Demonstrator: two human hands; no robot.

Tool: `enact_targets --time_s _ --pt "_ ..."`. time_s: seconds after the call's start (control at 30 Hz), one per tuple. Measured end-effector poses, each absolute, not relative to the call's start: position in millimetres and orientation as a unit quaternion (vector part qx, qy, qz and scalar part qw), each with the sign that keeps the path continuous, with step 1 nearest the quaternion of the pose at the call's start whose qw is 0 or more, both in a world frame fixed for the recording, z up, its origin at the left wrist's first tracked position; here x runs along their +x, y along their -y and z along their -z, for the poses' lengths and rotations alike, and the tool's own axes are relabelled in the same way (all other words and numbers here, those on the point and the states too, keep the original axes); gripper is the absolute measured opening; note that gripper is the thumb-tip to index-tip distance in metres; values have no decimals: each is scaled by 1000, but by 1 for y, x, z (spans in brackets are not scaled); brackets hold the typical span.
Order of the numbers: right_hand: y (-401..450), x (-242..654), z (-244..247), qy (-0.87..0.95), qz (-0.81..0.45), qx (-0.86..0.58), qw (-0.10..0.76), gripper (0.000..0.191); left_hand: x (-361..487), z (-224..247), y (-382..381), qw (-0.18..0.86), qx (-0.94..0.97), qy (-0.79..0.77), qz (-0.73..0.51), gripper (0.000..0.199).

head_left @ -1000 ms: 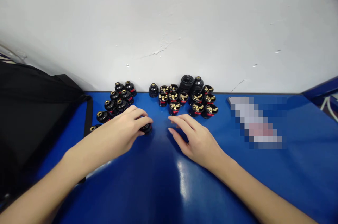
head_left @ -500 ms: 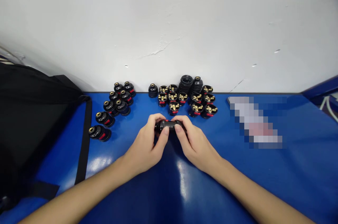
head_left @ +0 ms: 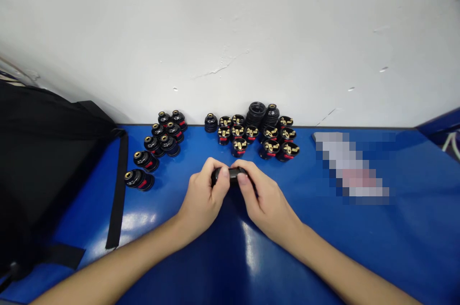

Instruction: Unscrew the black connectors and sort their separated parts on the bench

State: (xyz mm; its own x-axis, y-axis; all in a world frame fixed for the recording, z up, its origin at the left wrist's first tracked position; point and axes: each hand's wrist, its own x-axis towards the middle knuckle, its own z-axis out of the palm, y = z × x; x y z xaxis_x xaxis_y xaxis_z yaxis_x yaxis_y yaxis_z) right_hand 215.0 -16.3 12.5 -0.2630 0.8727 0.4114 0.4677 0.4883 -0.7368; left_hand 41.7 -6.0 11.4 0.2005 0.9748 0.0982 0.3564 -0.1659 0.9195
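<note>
Low over the table, a black lamp socket lies sideways between my hands, mostly hidden by the fingers. My left hand is closed on its left end, thumb on the near side. At the other end, the fingers and thumb of my right hand grip it too. Just beyond are several black socket bases with brass contacts on top and red parts on their sides. Behind them stand ribbed black shells, one showing its hollow opening and another with its brass-ringed neck up.
On the left, several whole sockets with red parts form a slanting group. A black bag with a strap covers the table's left side. A pixelated flat object lies right on the blue table. A white wall rises behind.
Both hands still hold the socket; it has turned, and its red part no longer shows. The left thumb has moved up over it. The whole view has shifted slightly.
</note>
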Motion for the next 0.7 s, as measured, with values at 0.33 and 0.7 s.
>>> enact_targets --time_s 0.33,0.7 --pt "8 234 -14 807 -251 -358 396 45 33 -8 -5 368 684 -496 -390 33" --pt "-1 246 -12 761 -318 -377 421 46 31 -5 -3 306 764 -422 -380 19"
